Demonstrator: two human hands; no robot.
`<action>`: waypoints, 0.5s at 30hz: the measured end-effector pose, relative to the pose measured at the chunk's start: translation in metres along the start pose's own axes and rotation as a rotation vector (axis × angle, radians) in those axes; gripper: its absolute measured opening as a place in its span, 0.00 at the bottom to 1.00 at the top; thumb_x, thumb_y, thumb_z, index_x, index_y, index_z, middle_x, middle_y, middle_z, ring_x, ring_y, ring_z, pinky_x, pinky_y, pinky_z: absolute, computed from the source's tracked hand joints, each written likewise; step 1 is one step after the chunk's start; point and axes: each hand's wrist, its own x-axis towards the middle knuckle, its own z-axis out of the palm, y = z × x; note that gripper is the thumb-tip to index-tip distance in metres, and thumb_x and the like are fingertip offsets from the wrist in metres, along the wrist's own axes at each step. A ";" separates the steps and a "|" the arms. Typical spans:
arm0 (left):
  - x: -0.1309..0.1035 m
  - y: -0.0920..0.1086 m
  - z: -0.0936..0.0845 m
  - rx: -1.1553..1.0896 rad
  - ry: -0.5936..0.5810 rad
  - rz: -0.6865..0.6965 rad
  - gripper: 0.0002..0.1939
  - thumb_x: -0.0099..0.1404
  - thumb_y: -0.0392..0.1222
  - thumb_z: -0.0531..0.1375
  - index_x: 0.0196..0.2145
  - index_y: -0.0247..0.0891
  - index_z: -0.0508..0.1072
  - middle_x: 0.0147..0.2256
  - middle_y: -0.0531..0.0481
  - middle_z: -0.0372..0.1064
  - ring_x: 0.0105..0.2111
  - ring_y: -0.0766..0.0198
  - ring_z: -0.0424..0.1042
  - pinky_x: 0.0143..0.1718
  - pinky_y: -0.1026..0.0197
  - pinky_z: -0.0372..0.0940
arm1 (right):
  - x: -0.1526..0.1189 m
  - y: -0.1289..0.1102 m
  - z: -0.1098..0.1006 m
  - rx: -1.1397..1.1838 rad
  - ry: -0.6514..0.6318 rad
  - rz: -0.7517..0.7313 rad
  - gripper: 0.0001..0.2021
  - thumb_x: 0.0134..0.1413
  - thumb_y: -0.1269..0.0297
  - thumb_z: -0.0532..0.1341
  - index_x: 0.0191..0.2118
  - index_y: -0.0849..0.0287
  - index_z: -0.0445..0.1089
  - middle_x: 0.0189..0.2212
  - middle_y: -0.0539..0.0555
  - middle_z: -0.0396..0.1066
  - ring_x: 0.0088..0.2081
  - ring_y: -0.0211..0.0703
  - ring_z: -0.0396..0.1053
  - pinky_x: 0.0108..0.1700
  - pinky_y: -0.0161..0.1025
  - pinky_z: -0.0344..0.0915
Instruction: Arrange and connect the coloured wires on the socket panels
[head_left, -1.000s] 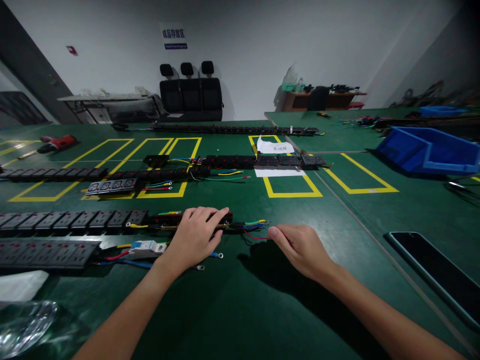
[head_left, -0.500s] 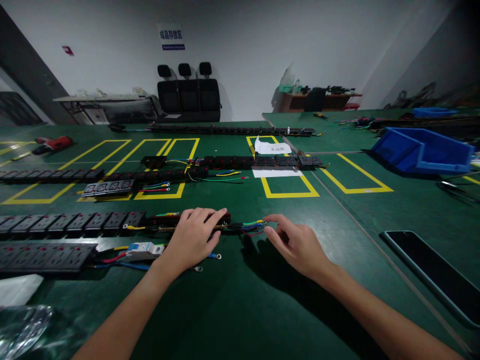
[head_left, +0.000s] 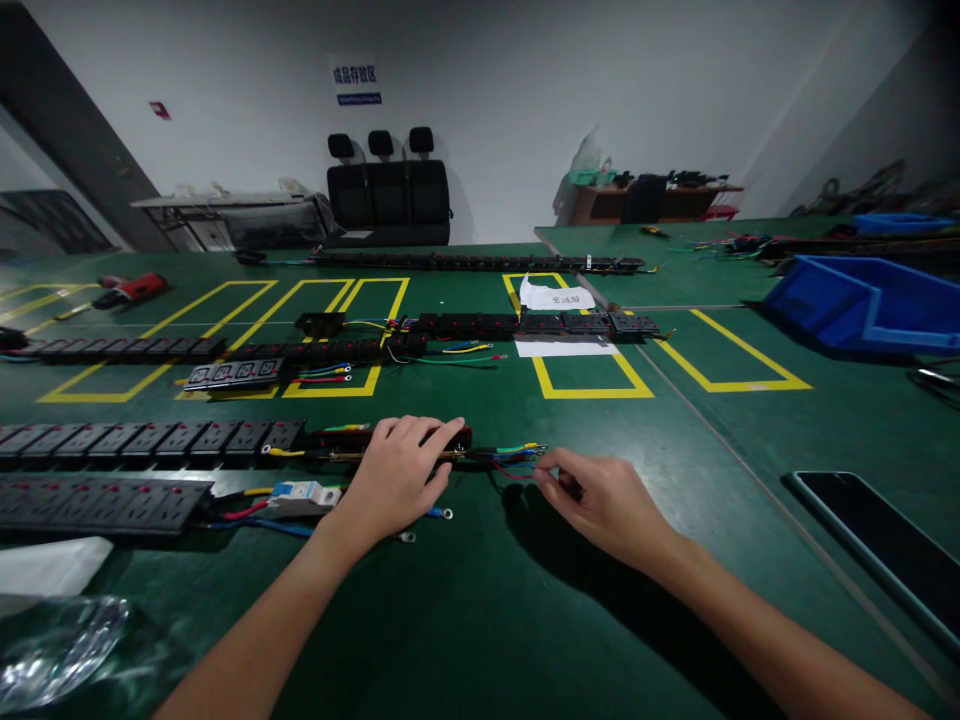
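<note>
My left hand [head_left: 401, 475] lies over the right end of a dark module [head_left: 459, 437], its fingers wrapped on it. From that end a bundle of thin coloured wires [head_left: 517, 453] sticks out to the right. My right hand [head_left: 589, 490] is at the wire tips, thumb and index finger pinched together around a wire end too small to make out. Left of my left hand runs a black socket strip [head_left: 180, 440]. A second strip [head_left: 97, 507] lies nearer, with a grey-white breaker [head_left: 304, 496] and ring-ended cables beside it.
A phone [head_left: 885, 550] lies at the right, below a blue bin [head_left: 862, 305]. More socket strips [head_left: 480, 325] lie farther back, with a red tool [head_left: 131, 290] at the left. Clear plastic [head_left: 60, 640] sits at the near left.
My right thumb and index finger have closed together at the wire tips. My left hand keeps its place on the module. The view has shifted slightly left.
</note>
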 end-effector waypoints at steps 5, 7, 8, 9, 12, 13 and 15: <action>0.000 0.000 0.001 -0.005 0.004 0.003 0.27 0.70 0.40 0.58 0.66 0.42 0.63 0.54 0.44 0.70 0.53 0.51 0.68 0.53 0.47 0.60 | 0.000 -0.002 -0.001 -0.008 -0.051 0.011 0.09 0.65 0.62 0.57 0.34 0.56 0.72 0.19 0.46 0.68 0.19 0.35 0.61 0.26 0.36 0.49; 0.000 0.000 0.001 -0.006 0.006 0.002 0.28 0.70 0.40 0.58 0.66 0.42 0.63 0.54 0.43 0.71 0.53 0.51 0.69 0.53 0.47 0.60 | -0.001 -0.002 -0.001 -0.003 -0.068 0.011 0.08 0.64 0.62 0.57 0.35 0.56 0.72 0.19 0.45 0.68 0.19 0.35 0.62 0.26 0.35 0.49; 0.000 0.000 0.001 -0.005 0.006 0.001 0.28 0.70 0.40 0.59 0.66 0.42 0.63 0.54 0.43 0.71 0.53 0.51 0.69 0.53 0.47 0.60 | -0.001 -0.002 -0.001 -0.002 -0.074 0.010 0.07 0.64 0.63 0.58 0.35 0.56 0.71 0.19 0.45 0.68 0.19 0.35 0.62 0.27 0.35 0.50; 0.000 0.000 0.000 -0.005 0.004 -0.001 0.28 0.70 0.40 0.59 0.66 0.42 0.63 0.54 0.44 0.71 0.53 0.51 0.69 0.53 0.47 0.60 | -0.001 -0.002 -0.001 -0.005 -0.082 0.007 0.07 0.63 0.63 0.58 0.35 0.56 0.71 0.19 0.45 0.68 0.19 0.35 0.62 0.27 0.35 0.49; 0.000 0.000 0.000 -0.006 -0.002 -0.004 0.28 0.70 0.40 0.59 0.66 0.43 0.63 0.54 0.44 0.70 0.53 0.51 0.68 0.54 0.47 0.59 | -0.001 -0.002 0.000 -0.029 -0.102 -0.001 0.07 0.63 0.63 0.58 0.33 0.56 0.70 0.19 0.45 0.67 0.19 0.35 0.61 0.26 0.35 0.48; 0.000 0.000 0.000 -0.008 -0.002 -0.004 0.28 0.70 0.40 0.59 0.66 0.43 0.63 0.54 0.44 0.70 0.53 0.51 0.68 0.54 0.47 0.59 | 0.000 -0.002 0.000 -0.038 -0.110 -0.005 0.08 0.63 0.63 0.57 0.32 0.56 0.69 0.19 0.45 0.67 0.19 0.35 0.61 0.26 0.35 0.48; 0.000 0.000 -0.001 -0.010 -0.004 -0.004 0.28 0.70 0.40 0.59 0.66 0.43 0.63 0.54 0.43 0.70 0.53 0.50 0.68 0.54 0.47 0.59 | 0.000 -0.002 0.001 -0.057 -0.118 -0.013 0.10 0.64 0.63 0.57 0.31 0.56 0.68 0.19 0.45 0.66 0.19 0.35 0.61 0.26 0.35 0.47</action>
